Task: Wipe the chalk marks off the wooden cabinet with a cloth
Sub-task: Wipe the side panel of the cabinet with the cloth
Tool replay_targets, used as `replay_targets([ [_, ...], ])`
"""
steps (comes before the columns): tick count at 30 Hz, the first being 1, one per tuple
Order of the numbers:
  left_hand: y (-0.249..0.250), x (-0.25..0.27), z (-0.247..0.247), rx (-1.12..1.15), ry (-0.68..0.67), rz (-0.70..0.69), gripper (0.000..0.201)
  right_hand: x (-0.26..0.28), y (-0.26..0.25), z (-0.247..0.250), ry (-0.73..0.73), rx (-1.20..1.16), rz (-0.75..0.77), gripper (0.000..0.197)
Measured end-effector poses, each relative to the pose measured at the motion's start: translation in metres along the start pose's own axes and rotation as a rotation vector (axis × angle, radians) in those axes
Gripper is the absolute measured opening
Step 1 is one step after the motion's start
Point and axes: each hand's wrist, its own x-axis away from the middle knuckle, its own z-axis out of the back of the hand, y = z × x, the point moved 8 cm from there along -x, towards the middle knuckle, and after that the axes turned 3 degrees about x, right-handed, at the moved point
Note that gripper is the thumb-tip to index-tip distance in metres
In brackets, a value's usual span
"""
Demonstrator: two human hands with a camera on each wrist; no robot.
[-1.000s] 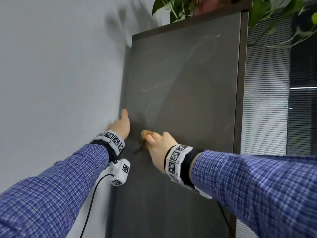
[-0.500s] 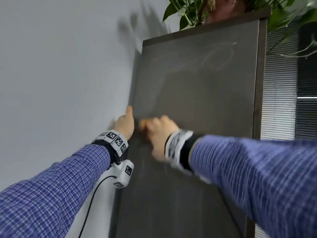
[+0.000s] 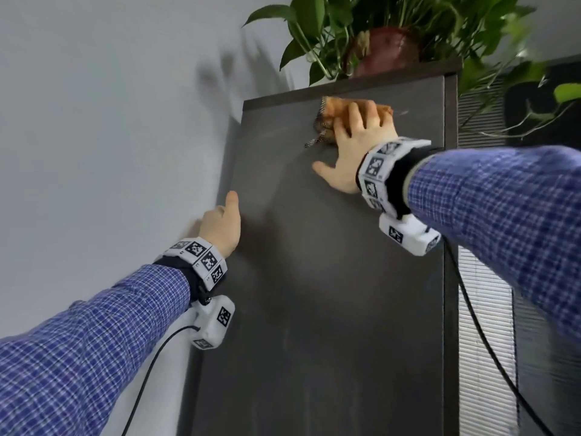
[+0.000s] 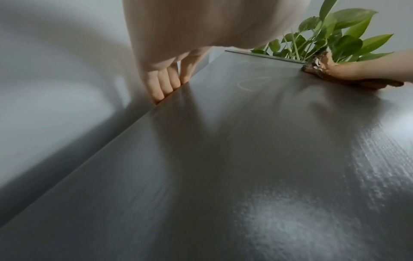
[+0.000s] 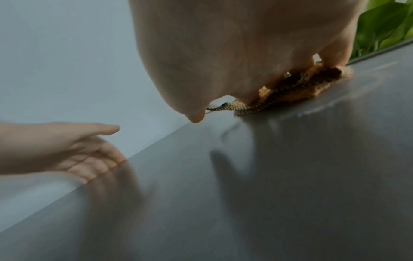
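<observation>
Right hand: we see the right hand [image 3: 356,143] laid flat on the cloth [image 3: 338,112], fingers straight and spread, thumb stuck out to the side and apart from the cloth; it presses the cloth against the cabinet [image 3: 330,278] rather than closing round it.
Cloth: we find the orange cloth, with a checked edge hanging loose at its left, high on the cabinet's dark front, just under the top edge and right of centre. In the right wrist view the cloth [image 5: 297,91] lies bunched under the fingers.
Left hand: we see the left hand [image 3: 221,226] at the cabinet's left edge, lower than the right one and well apart from the cloth. Its fingers [image 4: 164,83] are nearly straight, their tips touching the edge where the front meets the side; the thumb points up. It holds nothing.
Chalk: we make out faint chalk marks [image 4: 250,83] near the top of the front, beside the cloth, and a thin streak [image 3: 401,113] just right of it.
Plant: we see a potted plant [image 3: 386,48] standing on top of the cabinet.
</observation>
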Motion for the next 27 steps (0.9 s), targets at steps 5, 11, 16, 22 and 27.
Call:
replay_targets([
  [5,-0.003,-0.003,-0.008,0.011,-0.027,0.005,0.064,0.087,-0.072,-0.034,0.049,-0.054,0.322,0.104],
  [11,0.0,-0.011,-0.01,0.04,-0.044,0.022,0.075,0.045,-0.02,-0.016,0.082,0.018,0.084,0.107],
  [16,-0.012,-0.026,-0.006,-0.013,-0.068,0.012,0.079,0.013,0.057,-0.004,0.039,-0.097,-0.247,0.103],
  [22,-0.016,-0.038,-0.008,-0.026,-0.099,-0.005,0.074,0.095,-0.042,-0.036,0.026,-0.033,0.194,0.105],
  [27,-0.026,-0.043,0.0,0.103,-0.051,0.033,0.05,0.039,-0.027,-0.011,0.027,-0.056,0.147,0.096],
])
